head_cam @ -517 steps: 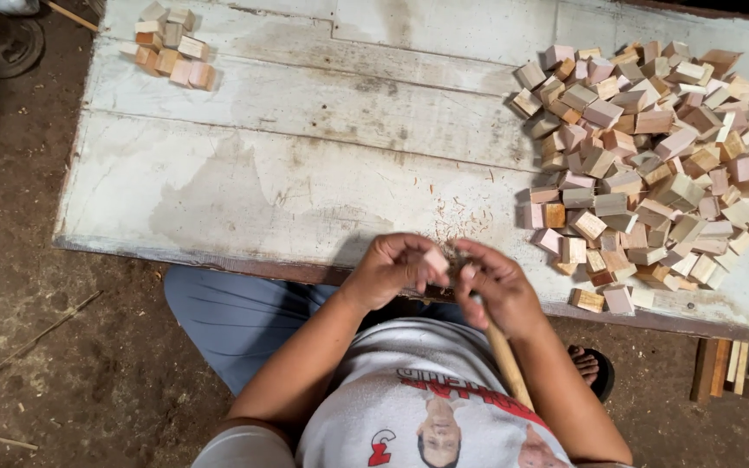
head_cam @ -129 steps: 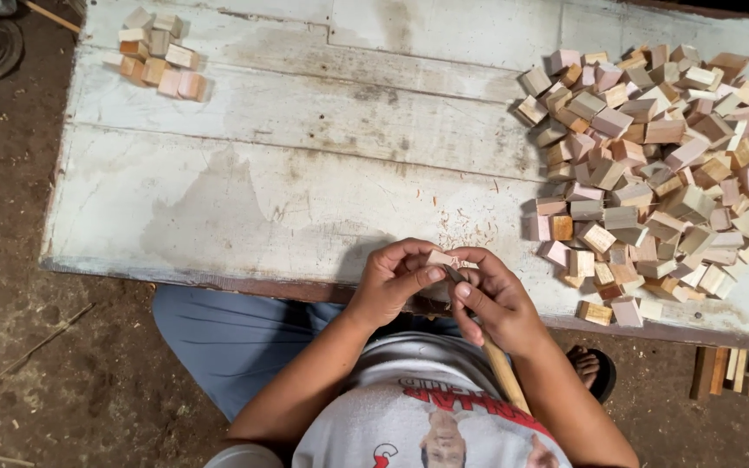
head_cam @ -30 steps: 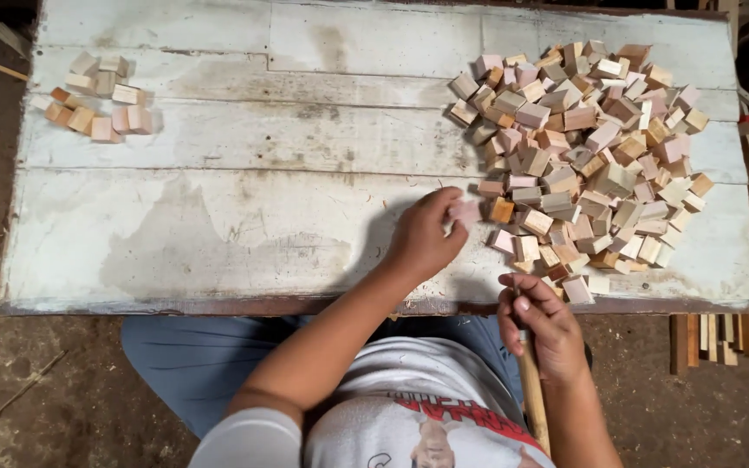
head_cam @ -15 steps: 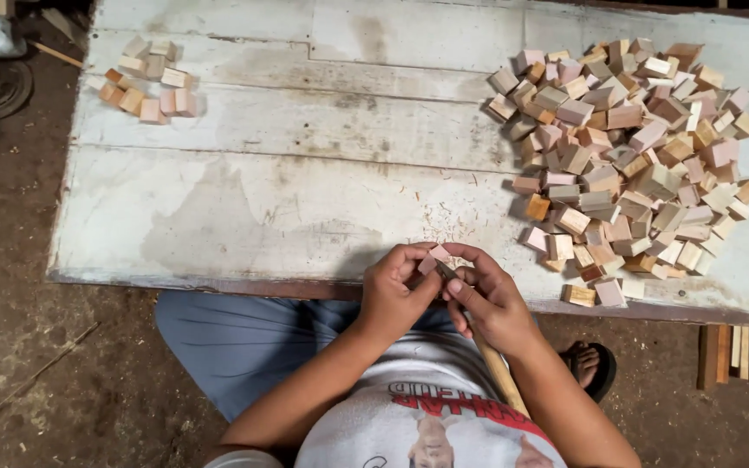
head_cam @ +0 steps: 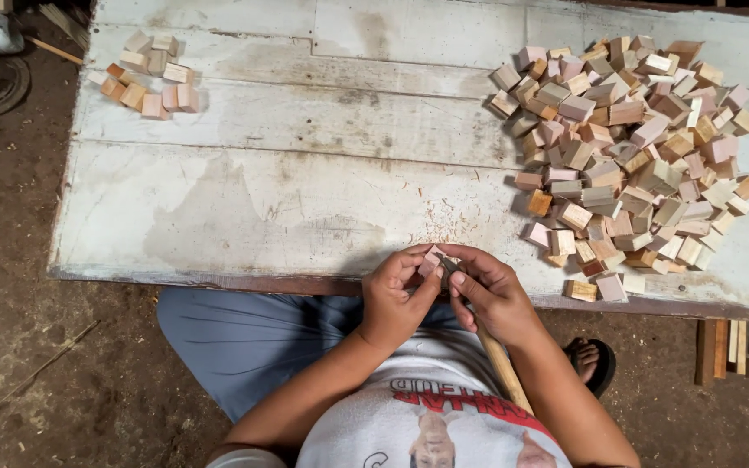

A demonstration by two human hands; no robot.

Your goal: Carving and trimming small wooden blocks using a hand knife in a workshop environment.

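Hands meet at the lower middle of the frame, right at the near edge of the surface (head_cam: pixel 305 165), a worn, whitewashed plank top that fills most of the view. I see my left hand (head_cam: pixel 396 290) curled around a small wooden block (head_cam: pixel 431 260), fingers and thumb pinching it from the left side. My right hand (head_cam: pixel 491 290) is closed too: its fingertips press against the same block from the right, and its palm wraps a wooden handle (head_cam: pixel 503 368) that runs down and to the right toward my lap. What sits at the working end of that handle is hidden between the two hands, so I cannot tell what kind of tool it is.

To the right of the frame, a large loose heap of blocks (head_cam: pixel 630 147) in pale, pinkish and tan wood spreads from the upper right down to the near edge of the surface, well apart from my hands. In the upper left corner a much smaller cluster of blocks (head_cam: pixel 149 78) lies on the planks. Below the surface I see blue trousers (head_cam: pixel 244 338), a white printed shirt (head_cam: pixel 435 425), and a sandalled foot (head_cam: pixel 587 364) on the dirt floor (head_cam: pixel 36 364). Thin wooden strips (head_cam: pixel 739 347) lie at the lower right.
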